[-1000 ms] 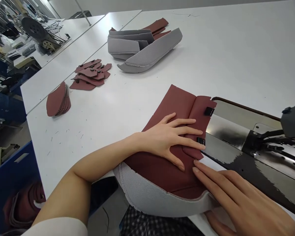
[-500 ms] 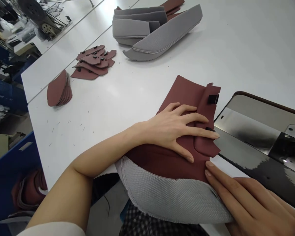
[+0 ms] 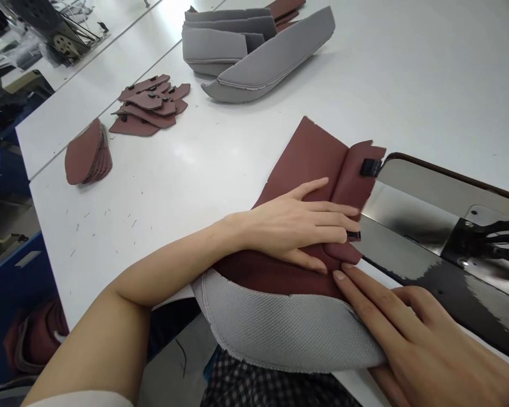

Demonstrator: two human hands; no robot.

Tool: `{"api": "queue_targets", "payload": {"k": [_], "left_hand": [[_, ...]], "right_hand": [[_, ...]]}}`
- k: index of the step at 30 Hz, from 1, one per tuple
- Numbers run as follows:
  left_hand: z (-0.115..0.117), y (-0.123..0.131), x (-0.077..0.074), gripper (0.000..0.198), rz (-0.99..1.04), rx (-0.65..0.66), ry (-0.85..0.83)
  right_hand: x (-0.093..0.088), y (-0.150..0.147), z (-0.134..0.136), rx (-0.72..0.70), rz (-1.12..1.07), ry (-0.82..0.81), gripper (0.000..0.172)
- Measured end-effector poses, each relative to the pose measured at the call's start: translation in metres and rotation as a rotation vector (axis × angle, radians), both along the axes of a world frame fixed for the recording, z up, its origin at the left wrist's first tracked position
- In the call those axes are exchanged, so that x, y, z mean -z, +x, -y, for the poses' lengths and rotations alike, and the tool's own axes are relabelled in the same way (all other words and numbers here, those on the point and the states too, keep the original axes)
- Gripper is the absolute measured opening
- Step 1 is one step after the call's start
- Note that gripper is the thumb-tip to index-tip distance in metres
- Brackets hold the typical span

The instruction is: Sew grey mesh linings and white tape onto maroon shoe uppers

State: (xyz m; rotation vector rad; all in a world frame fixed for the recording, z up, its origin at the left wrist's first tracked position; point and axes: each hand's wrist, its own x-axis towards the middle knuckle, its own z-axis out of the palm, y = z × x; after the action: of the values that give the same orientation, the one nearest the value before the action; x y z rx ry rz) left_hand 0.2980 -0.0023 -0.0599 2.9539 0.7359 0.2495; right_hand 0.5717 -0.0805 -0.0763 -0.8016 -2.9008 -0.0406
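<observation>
A maroon fabric panel (image 3: 309, 152) joined to a grey textured fabric piece (image 3: 288, 328) lies at the table's near edge, the grey part hanging towards my lap. My left hand (image 3: 288, 226) rests flat on the maroon panel with fingers stretched out. Beneath its fingertips is a narrower folded maroon flap (image 3: 356, 164) with black tabs (image 3: 370, 167). At the right end of the grey piece, my right hand (image 3: 419, 339) has its fingers laid along the edge. Its thumb goes under the fabric, tip hidden, so the edge sits between thumb and fingers.
A sewing machine bed (image 3: 411, 212) with metal plates borders the panel on the right. Grey padded pieces (image 3: 275, 53) lie at the back, with tabbed maroon pieces (image 3: 148, 104) and a maroon stack (image 3: 85, 152) at the left. Below the edge stands a blue bin (image 3: 8, 288).
The left hand's fingers have drawn closer together over the flap. The flap's upper end has tilted up and right. Most of the scene has shifted left as the view moved.
</observation>
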Motion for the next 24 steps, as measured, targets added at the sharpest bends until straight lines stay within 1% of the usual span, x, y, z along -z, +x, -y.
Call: {"api": "queue_targets", "payload": {"k": [2, 5, 9, 11, 13, 15, 17, 20, 22, 24], "left_hand": [[-0.002, 0.0, 0.004, 0.048, 0.029, -0.018, -0.031], [-0.002, -0.001, 0.009, 0.052, 0.054, -0.096, -0.026], [0.001, -0.002, 0.012, 0.059, 0.056, -0.164, -0.006], [-0.003, 0.003, 0.012, 0.064, 0.068, -0.175, 0.02], [-0.015, 0.016, 0.012, 0.066, 0.065, -0.157, 0.036], [-0.033, 0.037, 0.012, 0.07, 0.056, -0.1, 0.028], [-0.055, 0.064, 0.011, 0.079, 0.063, -0.037, 0.003], [-0.082, 0.098, 0.011, 0.093, 0.102, -0.005, -0.036], [-0.094, 0.109, 0.012, 0.091, 0.107, 0.012, -0.052], [-0.098, 0.111, 0.014, 0.083, 0.08, 0.057, -0.063]], "right_hand": [[-0.003, -0.003, -0.003, 0.008, -0.012, 0.002, 0.089], [-0.004, -0.006, -0.005, -0.007, -0.025, 0.042, 0.095], [-0.005, -0.008, -0.004, -0.035, -0.077, 0.076, 0.094], [-0.006, -0.004, -0.004, -0.025, -0.077, 0.073, 0.093], [-0.006, 0.004, -0.005, 0.009, -0.068, 0.097, 0.091], [-0.007, 0.019, -0.01, 0.058, -0.051, 0.15, 0.091], [-0.007, 0.037, -0.015, 0.119, -0.024, 0.203, 0.09], [-0.009, 0.059, -0.022, 0.214, 0.012, 0.227, 0.084], [-0.01, 0.063, -0.024, 0.256, 0.02, 0.212, 0.078], [-0.01, 0.058, -0.024, 0.283, 0.015, 0.221, 0.074]]}}
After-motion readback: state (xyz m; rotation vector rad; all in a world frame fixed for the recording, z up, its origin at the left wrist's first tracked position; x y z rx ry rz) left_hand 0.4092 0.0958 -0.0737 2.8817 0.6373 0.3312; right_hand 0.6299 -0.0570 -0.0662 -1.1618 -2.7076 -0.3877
